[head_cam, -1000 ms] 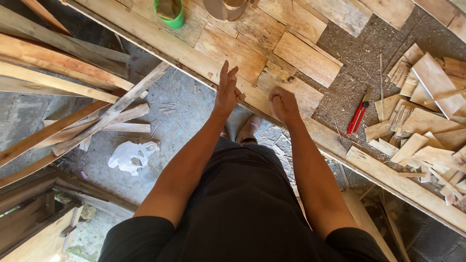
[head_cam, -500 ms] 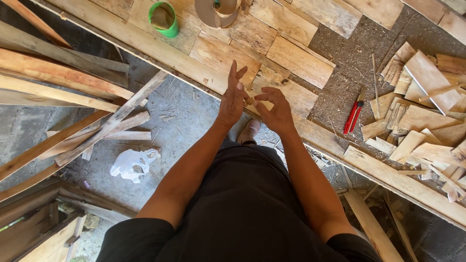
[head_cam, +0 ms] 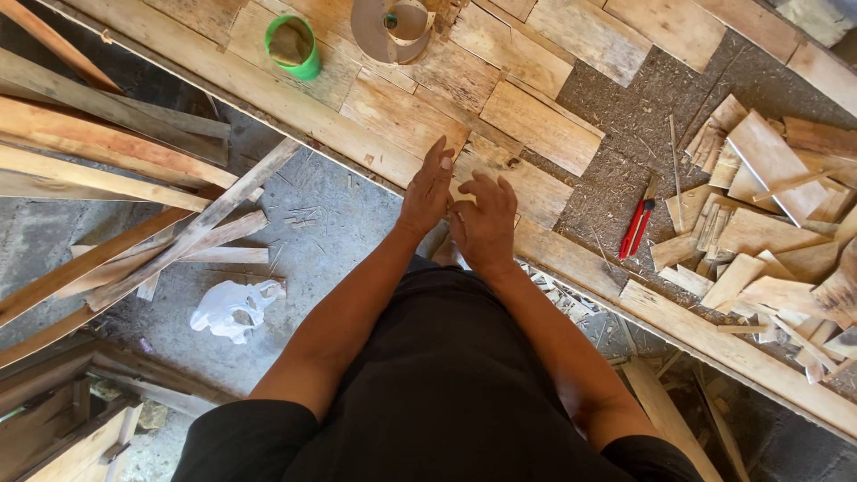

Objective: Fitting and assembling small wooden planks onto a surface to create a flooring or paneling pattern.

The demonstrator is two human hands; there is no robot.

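Both hands meet over the near edge of the counter (head_cam: 268, 94), a slab covered in pale wooden tiles. The left hand (head_cam: 428, 189) stands on edge, fingers straight and together, pointing away from the person toward the far side. The right hand (head_cam: 486, 223) sits just beside it, touching it, fingers curled inward. Between them shows a small wood piece (head_cam: 461, 191), pale, pinched by both hands; most of it is hidden, so its long axis cannot be told.

Beyond the left hand, a green cup (head_cam: 295, 46) stands on the tiles, and past both hands a roll of brown tape (head_cam: 390, 29) lies flat. To the right of the right hand, a red cutter (head_cam: 636, 228) lies on a bare dark patch, its long axis running away from the person, slightly tilted. Further right is a heap of wood offcuts (head_cam: 768, 214). Left of the left hand, below the counter, long planks (head_cam: 116, 170) lean across the floor, with a white crumpled bag (head_cam: 234, 308) near them.
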